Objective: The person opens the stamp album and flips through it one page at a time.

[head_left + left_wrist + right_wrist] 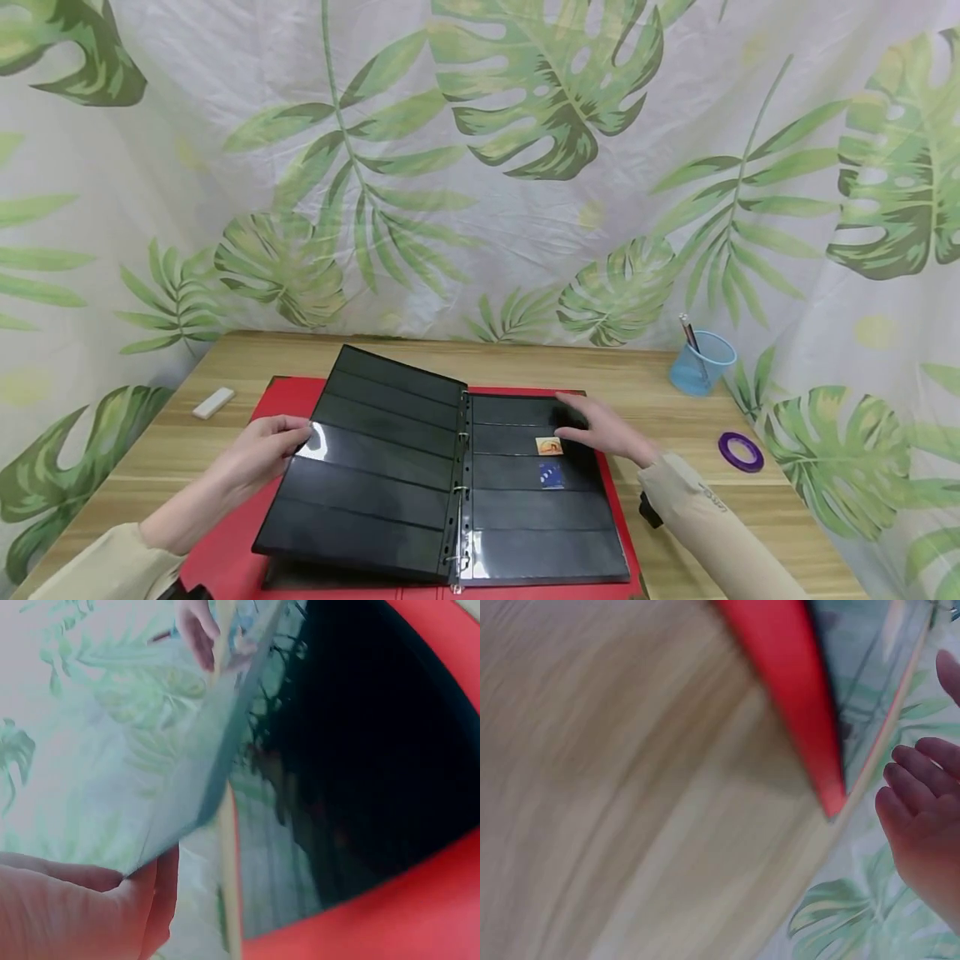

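Note:
A red binder (281,396) lies spread on the table, with black pocket pages on metal rings. The left hand (258,458) pinches the outer edge of a black page (367,458), which is raised and tilted above the left cover; in the left wrist view the left hand (82,907) has thumb and fingers on that page's edge (187,787). On the right page (540,508) are an orange-yellow stamp (549,446) and a blue stamp (551,476). Beside them the right hand (603,429) is over the page's upper right, fingers extended, holding nothing visible; it also shows in the right wrist view (930,817).
A white block (213,403) lies on the wooden table (420,354) at the left. At the back right stands a blue mesh cup (693,377) with pens (688,335). Nearer, a purple tape roll (741,452) lies by the table's right edge. A leaf-patterned curtain hangs behind.

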`<state>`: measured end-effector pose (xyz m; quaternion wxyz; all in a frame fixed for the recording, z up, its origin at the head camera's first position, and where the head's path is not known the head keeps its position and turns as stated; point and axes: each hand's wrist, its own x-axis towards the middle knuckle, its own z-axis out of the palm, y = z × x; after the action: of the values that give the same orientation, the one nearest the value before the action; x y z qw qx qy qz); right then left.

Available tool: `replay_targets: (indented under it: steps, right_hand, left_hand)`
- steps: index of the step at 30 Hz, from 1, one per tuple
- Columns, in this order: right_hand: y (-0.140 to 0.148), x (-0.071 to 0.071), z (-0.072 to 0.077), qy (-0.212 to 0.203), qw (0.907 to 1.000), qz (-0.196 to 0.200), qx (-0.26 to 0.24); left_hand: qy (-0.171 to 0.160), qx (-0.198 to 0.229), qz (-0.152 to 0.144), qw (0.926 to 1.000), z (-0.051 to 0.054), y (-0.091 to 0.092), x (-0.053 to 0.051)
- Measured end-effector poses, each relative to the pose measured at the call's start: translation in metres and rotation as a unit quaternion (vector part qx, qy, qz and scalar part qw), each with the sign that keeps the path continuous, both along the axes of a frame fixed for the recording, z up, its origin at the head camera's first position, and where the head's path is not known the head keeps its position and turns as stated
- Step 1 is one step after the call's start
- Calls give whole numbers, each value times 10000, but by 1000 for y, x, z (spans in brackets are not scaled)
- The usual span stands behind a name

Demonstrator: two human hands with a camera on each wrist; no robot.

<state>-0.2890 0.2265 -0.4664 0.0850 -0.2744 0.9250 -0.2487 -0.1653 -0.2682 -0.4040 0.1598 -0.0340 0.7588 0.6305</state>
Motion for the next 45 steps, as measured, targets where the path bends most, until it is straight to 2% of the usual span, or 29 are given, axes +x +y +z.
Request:
replay_targets:
  steps: [6, 11, 15, 18, 27, 32, 35, 41, 45]
  right_hand:
    - [11, -4, -11, 110, 9994, 34, 328]
    - [15, -5, -14, 74, 9988, 121, 464]
    - [17, -6, -15, 10, 9988, 144, 476]
    - [18, -6, -15, -56, 9987, 131, 481]
    - [20, -7, -14, -3, 9981, 89, 610]
    - [20, -7, -15, 9, 9979, 154, 624]
    - [21, -7, -15, 22, 9979, 109, 634]
    - [22, -6, -16, 56, 9977, -2, 672]
    - [22, -6, -16, 101, 9979, 65, 643]
  left_hand:
    - [-430, 368, 64, 9984, -25, -17, -3]
    - [-670, 114, 274, 9973, -40, -26, -4]
    - [-686, -379, 447, 9959, -47, -30, -4]
    - [-552, -686, 414, 9953, -51, -33, -2]
    - [-558, -1039, 365, 9924, -58, -36, 0]
    - [-393, -1093, 331, 9927, -62, -36, 1]
    - [-161, -1253, 320, 9915, -64, -35, 1]
    - [419, -1997, 359, 9783, -65, -30, 5]
    - [600, -2092, 359, 9754, -65, -27, 8]
